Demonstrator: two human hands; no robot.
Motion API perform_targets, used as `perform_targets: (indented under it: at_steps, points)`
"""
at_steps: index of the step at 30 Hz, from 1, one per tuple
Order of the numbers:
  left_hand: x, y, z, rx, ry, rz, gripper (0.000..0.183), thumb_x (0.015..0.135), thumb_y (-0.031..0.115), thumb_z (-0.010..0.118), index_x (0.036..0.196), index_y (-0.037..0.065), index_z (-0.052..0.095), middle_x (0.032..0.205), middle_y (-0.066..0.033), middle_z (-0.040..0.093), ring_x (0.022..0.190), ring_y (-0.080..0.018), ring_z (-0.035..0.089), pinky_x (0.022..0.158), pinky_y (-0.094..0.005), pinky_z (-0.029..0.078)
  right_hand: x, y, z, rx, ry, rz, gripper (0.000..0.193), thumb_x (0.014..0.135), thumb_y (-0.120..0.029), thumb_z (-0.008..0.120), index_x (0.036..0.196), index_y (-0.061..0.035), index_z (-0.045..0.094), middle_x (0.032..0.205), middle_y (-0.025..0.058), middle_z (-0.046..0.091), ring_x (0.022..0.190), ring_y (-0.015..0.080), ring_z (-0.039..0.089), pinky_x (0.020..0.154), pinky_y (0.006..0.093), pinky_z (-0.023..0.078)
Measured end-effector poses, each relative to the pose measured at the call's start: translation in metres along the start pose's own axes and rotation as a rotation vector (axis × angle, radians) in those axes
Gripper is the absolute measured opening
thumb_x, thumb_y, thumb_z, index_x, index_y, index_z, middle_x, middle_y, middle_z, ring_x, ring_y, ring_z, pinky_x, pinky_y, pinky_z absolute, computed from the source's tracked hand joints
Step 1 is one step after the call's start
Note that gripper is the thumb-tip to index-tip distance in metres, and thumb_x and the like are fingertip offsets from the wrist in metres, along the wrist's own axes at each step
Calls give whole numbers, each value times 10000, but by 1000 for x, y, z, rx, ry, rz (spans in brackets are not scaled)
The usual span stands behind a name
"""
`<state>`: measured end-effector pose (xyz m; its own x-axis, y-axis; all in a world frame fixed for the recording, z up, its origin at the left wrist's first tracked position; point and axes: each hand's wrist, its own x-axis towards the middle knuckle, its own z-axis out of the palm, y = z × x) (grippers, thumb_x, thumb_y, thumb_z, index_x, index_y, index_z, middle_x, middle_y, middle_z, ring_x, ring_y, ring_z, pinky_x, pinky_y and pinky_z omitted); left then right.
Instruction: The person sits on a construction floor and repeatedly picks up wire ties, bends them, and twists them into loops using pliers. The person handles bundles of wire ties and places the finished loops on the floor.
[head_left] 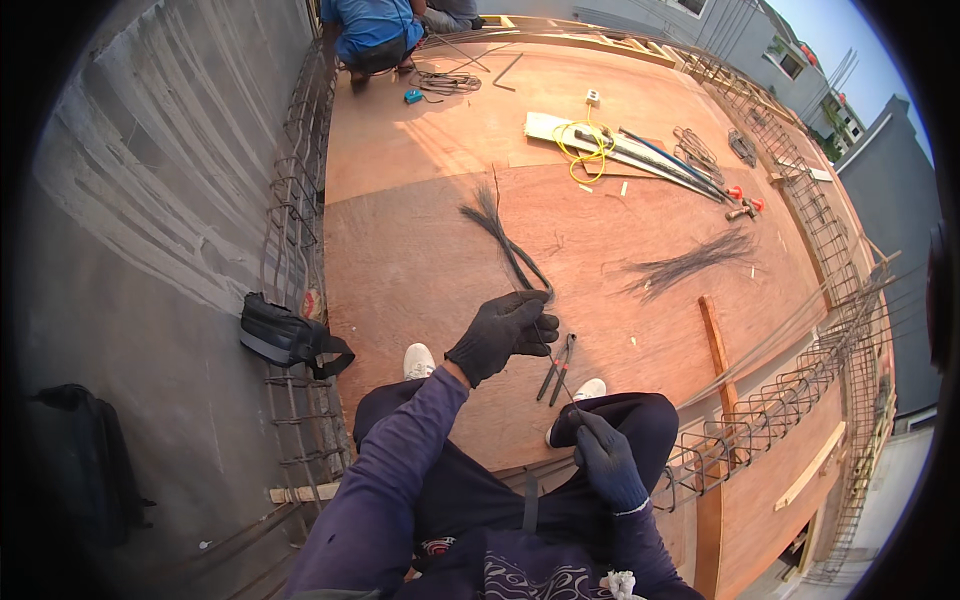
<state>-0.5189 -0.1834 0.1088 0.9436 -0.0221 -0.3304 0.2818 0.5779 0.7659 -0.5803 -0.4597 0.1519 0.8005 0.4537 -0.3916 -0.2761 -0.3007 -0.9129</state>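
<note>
Both my hands wear dark gloves. My left hand (505, 335) is closed on a thin dark wire (562, 382) in front of my knees. The wire runs down toward my right hand (608, 462), whose fingers pinch its lower end near my right knee. Just beyond my left hand, a folded bundle of tie wire (503, 243) lies on the plywood, its frayed ends pointing away from me. Whether the bundle touches my fingertips I cannot tell. Red-handled pincers (556, 370) rest on the plywood between my white shoes.
A loose spread of wire (690, 262) lies to the right. Farther back are a yellow cable (590, 165), long bars and a hammer (742, 210). Rebar cages (290, 220) line both sides; a black bag (285, 333) hangs left. A person in blue (370, 35) crouches at the far left.
</note>
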Motion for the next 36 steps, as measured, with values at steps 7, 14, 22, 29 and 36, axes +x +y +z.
perform_targets:
  at_steps: [7, 14, 22, 29, 36]
  points:
    - [4, -4, -3, -60, 49, 75, 406, 1101, 213, 587, 1422, -34, 549, 1167, -169, 704, 1029, -260, 744, 868, -414, 671, -9, 24, -3, -93, 55, -49, 308, 1089, -113, 538, 1341, 37, 634, 901, 28, 633, 728, 74, 559, 683, 254, 492]
    - [-2, -10, 14, 89, -93, -3, 466, 1098, 247, 595, 1448, -54, 529, 1246, -223, 685, 1132, -307, 721, 954, -437, 640, 41, 3, -1, -130, -38, -123, 282, 1103, -223, 543, 1178, 20, 664, 793, 37, 628, 711, 110, 584, 689, 289, 503]
    - [6, -17, 10, 144, -114, 42, 487, 1080, 262, 641, 1439, -55, 546, 1267, -211, 689, 1146, -292, 719, 984, -425, 626, 111, -4, -4, -25, -181, 95, 457, 1072, -450, 574, 958, -23, 691, 679, 0, 565, 563, 71, 482, 501, 267, 383]
    - [8, -18, 6, 155, -16, 33, 484, 1099, 259, 596, 1435, -84, 536, 1250, -231, 689, 1148, -314, 713, 972, -440, 630, 130, 34, -3, -185, -176, -172, 352, 1096, -251, 565, 869, 6, 647, 762, 35, 633, 647, 87, 567, 584, 267, 444]
    - [15, -1, -1, 204, 123, 130, 496, 1098, 293, 596, 1420, -82, 556, 1206, -211, 706, 1056, -264, 739, 876, -394, 659, 133, 35, -9, -163, -124, -56, 472, 1055, -380, 593, 817, 21, 670, 621, 64, 562, 593, 151, 542, 599, 329, 431]
